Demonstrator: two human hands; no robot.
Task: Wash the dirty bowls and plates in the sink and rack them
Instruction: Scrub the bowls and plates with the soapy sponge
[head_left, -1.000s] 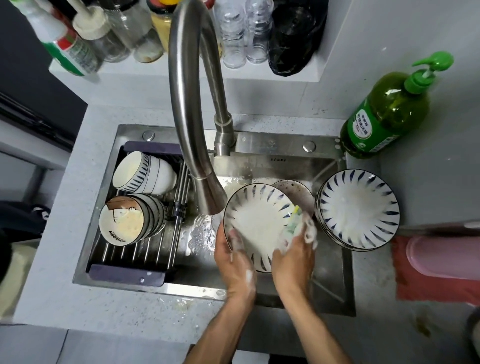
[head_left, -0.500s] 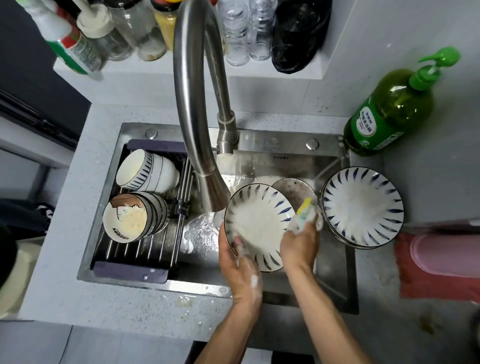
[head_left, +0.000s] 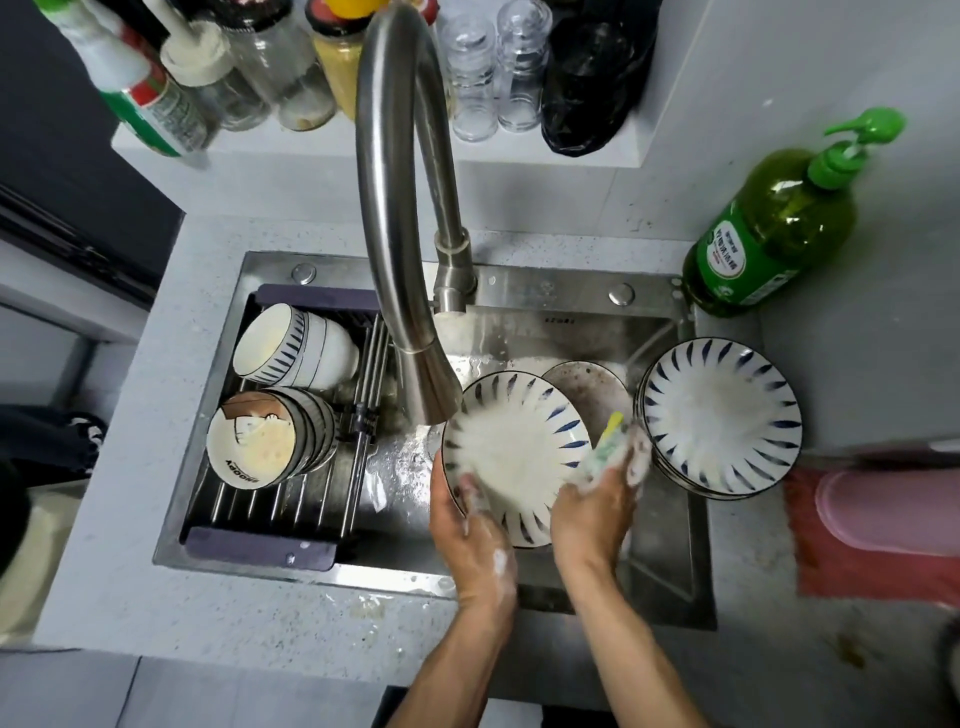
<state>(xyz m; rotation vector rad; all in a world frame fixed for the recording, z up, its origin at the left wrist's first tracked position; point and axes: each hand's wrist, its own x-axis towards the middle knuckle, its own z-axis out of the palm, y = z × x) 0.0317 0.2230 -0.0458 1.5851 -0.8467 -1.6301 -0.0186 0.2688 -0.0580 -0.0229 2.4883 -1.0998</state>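
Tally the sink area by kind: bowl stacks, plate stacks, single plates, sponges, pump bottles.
Bowl stacks: 2
Plate stacks: 1
Single plates: 2
Sponges: 1
Pump bottles: 1
Total: 7

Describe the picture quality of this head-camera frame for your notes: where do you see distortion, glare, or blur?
Head view: wide-angle distortion bows the faucet and leans the green soap bottle outward; soft glare streaks the steel sink back wall and the bottle's shoulder; light is flat and overhead, with weak shadows; the foamy sponge in the right hand is slightly smeared, as are the frame's edges.
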